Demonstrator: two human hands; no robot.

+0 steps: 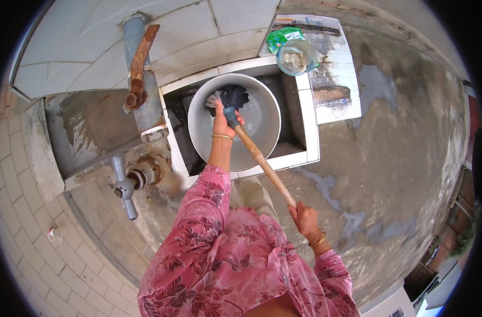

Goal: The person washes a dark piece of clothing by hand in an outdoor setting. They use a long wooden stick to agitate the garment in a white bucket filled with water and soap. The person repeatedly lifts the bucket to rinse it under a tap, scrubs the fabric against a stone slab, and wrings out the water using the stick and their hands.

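Note:
A mop with a bamboo-like wooden handle (260, 158) slants across the middle of the view. My left hand (224, 126) grips it by the grey-blue collar (230, 115), thumb on one side and fingertips showing on the other. Dark and pale cloth strips (234, 96) spread from that collar inside a round grey metal pot (260, 103). Around the handle's lower end, my right hand (305, 219) is closed. The pot stands in a white-tiled sink basin (311, 119).
A rusty lever valve (140, 65) and a tap with a T-shaped handle (124, 188) stand left of the sink. A clear plastic container (295, 57) and green packet (282, 37) sit by its far right corner. Wet patches (324, 186) mark the concrete floor.

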